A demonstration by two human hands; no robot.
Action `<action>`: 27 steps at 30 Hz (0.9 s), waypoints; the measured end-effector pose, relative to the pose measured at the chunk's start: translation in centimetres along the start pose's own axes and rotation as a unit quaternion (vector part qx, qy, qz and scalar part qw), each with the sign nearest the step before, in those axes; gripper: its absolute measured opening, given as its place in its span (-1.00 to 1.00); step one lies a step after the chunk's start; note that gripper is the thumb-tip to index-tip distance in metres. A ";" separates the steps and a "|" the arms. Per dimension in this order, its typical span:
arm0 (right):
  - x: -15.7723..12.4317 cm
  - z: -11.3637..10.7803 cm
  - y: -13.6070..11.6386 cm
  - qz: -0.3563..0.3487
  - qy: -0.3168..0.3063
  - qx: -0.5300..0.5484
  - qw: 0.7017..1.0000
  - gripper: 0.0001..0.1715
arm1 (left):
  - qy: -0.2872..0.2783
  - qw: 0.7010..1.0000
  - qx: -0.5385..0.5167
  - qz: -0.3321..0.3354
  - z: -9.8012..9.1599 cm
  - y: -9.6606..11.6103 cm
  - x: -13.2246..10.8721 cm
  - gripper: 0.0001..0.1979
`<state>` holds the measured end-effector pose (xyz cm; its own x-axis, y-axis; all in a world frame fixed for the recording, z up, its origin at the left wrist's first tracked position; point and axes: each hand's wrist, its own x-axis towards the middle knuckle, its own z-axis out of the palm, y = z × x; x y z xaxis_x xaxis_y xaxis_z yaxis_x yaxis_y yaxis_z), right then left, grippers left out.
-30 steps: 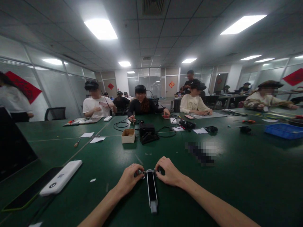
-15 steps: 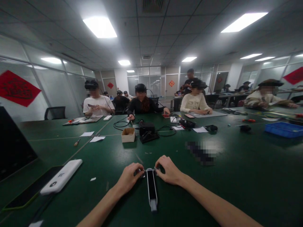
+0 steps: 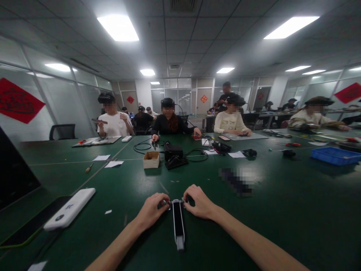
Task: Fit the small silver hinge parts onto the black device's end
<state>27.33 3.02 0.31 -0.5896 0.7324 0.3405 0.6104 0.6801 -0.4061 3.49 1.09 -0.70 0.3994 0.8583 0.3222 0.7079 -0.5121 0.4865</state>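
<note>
A slim, long device with a black top and a white rim lies on the green table, pointing away from me. A grey piece sticks out of its near end. Small grey, shiny parts flank its far end, too small to name. My left hand is closed in a pinch on the part at the left. On the other side, my right hand pinches the part at the right, thumb and fingers curled. The fingers partly hide both parts.
To the left lie a white power bank and a dark phone-like slab. A small box and black equipment stand ahead. A blue tray sits at the right. Several people sit across the table.
The view has shifted slightly. Both my hands keep their pinch beside the device. Across the table, the person in the white shirt has raised both hands and moved them apart.
</note>
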 end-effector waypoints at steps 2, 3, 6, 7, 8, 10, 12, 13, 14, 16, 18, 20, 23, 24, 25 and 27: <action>0.0 0.0 0.0 0.002 0.000 0.003 1.000 -0.93 | 0.000 1.000 0.000 -0.005 0.0 0.1 0.0 -0.89; 0.0 0.0 0.0 0.002 0.001 0.004 1.000 -0.93 | -0.001 1.000 0.000 -0.007 0.0 0.1 0.0 -0.89; 0.0 -0.1 -0.1 0.001 0.001 0.004 1.000 -0.93 | -0.003 1.000 0.005 -0.011 -0.1 0.1 0.0 -0.87; 0.0 -0.1 -0.1 0.002 0.001 0.005 1.000 -0.93 | -0.002 1.000 0.008 -0.011 -0.1 0.1 0.0 -0.87; 0.0 -0.1 -0.1 0.002 0.000 0.006 1.000 -0.93 | -0.001 1.000 0.011 -0.009 0.0 0.1 0.0 -0.87; 0.0 -0.1 -0.2 0.003 -0.001 0.005 1.000 -0.93 | 0.003 1.000 0.014 -0.005 0.1 -0.1 -0.1 -0.88; 0.1 -0.1 -0.2 0.002 0.000 0.002 1.000 -0.93 | 0.010 1.000 0.014 0.000 0.2 -0.3 -0.1 -0.89; 0.1 -0.1 -0.2 0.002 0.000 0.001 1.000 -0.93 | 0.013 1.000 0.014 0.003 0.3 -0.3 -0.1 -0.89; 0.1 -0.1 -0.2 0.002 0.001 0.000 1.000 -0.93 | 0.015 1.000 0.014 0.006 0.3 -0.4 -0.1 -0.89; 0.1 0.0 -0.2 0.003 0.004 0.001 1.000 -0.92 | 0.019 1.000 0.016 0.010 0.4 -0.4 -0.1 -0.89; 0.1 -0.1 -0.1 0.003 0.003 0.004 1.000 -0.92 | 0.020 1.000 0.019 0.008 0.3 -0.3 -0.1 -0.88; 0.1 -0.1 -0.1 0.003 0.001 0.006 1.000 -0.91 | 0.021 1.000 0.022 0.000 0.2 0.0 -0.1 -0.87; 0.0 -0.2 -0.2 0.007 -0.004 0.008 1.000 -0.91 | 0.018 0.999 0.025 -0.008 -0.1 0.3 0.0 -0.87; 0.0 -0.2 -0.2 0.009 -0.006 0.008 1.000 -0.91 | 0.017 1.000 0.024 -0.008 -0.1 0.4 0.0 -0.87; 0.0 -0.2 -0.2 0.011 -0.008 0.008 1.000 -0.91 | 0.016 1.000 0.024 -0.007 -0.2 0.4 0.0 -0.88; 0.0 -0.2 -0.2 0.012 -0.011 0.006 1.000 -0.91 | 0.012 1.000 0.022 -0.005 -0.2 0.4 0.0 -0.87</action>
<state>27.28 2.89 0.59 -0.5861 0.7476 0.3124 0.6186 0.6619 -0.4234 3.67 0.86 -0.34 0.3786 0.8622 0.3364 0.7375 -0.5007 0.4533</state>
